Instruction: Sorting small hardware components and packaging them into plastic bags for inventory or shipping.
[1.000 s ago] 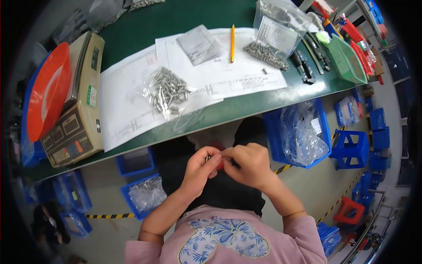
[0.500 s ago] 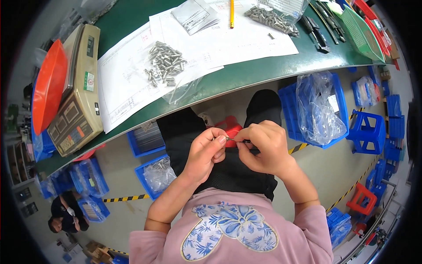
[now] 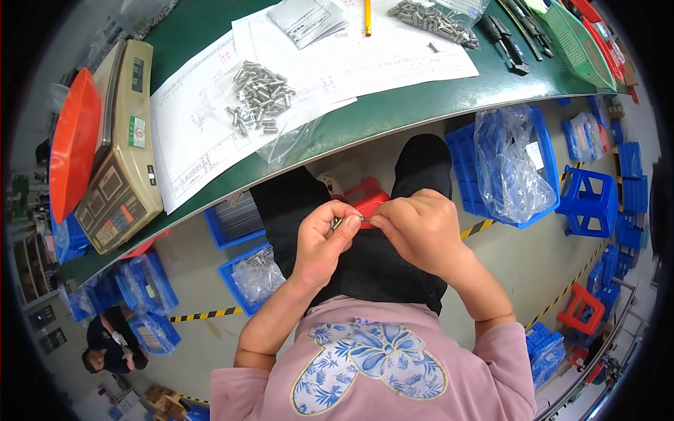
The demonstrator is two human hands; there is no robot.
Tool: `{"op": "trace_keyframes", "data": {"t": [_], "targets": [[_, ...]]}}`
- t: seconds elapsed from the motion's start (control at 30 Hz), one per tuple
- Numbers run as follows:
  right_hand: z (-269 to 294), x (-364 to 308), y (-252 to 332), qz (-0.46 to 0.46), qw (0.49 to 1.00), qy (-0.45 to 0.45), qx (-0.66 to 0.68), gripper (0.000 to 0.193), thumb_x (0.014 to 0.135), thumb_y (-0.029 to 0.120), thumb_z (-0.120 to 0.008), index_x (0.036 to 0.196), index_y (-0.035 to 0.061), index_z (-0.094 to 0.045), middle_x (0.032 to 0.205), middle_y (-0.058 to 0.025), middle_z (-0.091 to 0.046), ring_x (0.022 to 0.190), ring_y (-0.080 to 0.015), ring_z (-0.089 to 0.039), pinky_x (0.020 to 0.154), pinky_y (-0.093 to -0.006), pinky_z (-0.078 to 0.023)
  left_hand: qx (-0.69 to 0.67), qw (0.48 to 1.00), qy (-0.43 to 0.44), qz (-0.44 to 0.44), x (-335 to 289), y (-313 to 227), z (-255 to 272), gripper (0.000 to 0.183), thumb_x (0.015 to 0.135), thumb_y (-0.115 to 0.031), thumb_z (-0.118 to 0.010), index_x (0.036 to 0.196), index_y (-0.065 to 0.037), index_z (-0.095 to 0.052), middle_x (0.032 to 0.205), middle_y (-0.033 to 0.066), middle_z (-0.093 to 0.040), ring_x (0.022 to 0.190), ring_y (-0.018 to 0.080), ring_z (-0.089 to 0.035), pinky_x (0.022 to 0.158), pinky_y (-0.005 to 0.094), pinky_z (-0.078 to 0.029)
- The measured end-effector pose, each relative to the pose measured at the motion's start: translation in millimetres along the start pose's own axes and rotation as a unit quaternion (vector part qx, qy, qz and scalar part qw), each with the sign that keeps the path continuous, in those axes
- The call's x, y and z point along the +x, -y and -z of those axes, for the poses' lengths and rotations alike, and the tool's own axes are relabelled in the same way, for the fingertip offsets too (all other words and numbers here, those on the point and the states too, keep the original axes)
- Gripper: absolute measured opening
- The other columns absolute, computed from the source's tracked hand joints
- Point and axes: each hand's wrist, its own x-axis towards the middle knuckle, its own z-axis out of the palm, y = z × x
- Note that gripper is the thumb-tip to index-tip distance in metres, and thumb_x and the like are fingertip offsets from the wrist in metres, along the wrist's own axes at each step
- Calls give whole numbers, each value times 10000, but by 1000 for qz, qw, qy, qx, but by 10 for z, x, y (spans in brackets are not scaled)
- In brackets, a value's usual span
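Over my lap, my left hand is closed in a pinch on a small silvery metal part, mostly covered by the fingers. Its kind is too small to make out. My right hand pinches close beside it, thumb and forefinger together, at a thin piece that bridges the two sets of fingertips. What else the right fingers hold is hidden. On the green table ahead, a pile of small metal pins lies on a clear bag over printed paper sheets.
A scale with a red scoop stands at the left. More pins, a yellow pencil, dark hand tools and a green basket lie farther right. Blue bins and a red stool stand on the floor.
My right fingers have closed in tighter toward the left fingertips, and the dark thin thing seen in them before is now hidden. The view has shifted slightly.
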Motion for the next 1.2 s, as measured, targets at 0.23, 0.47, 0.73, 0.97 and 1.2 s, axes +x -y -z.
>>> {"op": "trace_keyframes", "data": {"t": [0.23, 0.47, 0.73, 0.97, 1.2], "targets": [[92, 58, 96, -61, 995, 70, 21, 188, 682, 156, -662, 704, 85, -489, 556, -30, -523, 469, -209, -516, 476, -305, -387, 73, 996, -7, -58, -29, -43, 6, 104, 836, -102, -561, 835, 1, -545, 739, -21, -482, 635, 18, -405, 555, 158, -319], [33, -33, 46, -23, 999, 30, 15, 195, 676, 159, -662, 709, 85, -485, 544, -36, -513, 474, -215, -512, 474, -309, -378, 88, 994, -6, -61, -30, -31, 41, 76, 823, -66, -566, 833, 6, -548, 761, -5, -498, 690, 36, -434, 598, 173, -350], [39, -49, 31, -53, 994, 99, 0, 156, 699, 134, -656, 685, 83, -509, 531, -41, -499, 467, -220, -488, 502, -312, -367, 139, 987, -3, -75, -36, -50, 52, 89, 831, -79, -560, 834, 9, -549, 763, -2, -505, 673, 34, -431, 586, 170, -349], [59, -46, 13, -20, 996, 80, -20, 162, 677, 138, -661, 726, 83, -517, 625, -23, -536, 538, -219, -501, 561, -322, -374, 95, 995, -15, -31, -44, -59, 32, 101, 836, -91, -560, 844, 9, -547, 733, -19, -502, 617, 16, -412, 528, 152, -321], [63, -112, -91, 11, 999, 41, -29, 155, 663, 148, -668, 718, 79, -541, 662, -27, -526, 598, -206, -521, 637, -327, -397, 66, 998, -9, 6, -46, -72, 37, 95, 831, -99, -570, 851, -8, -552, 673, -38, -489, 539, -9, -362, 454, 144, -262]]}}
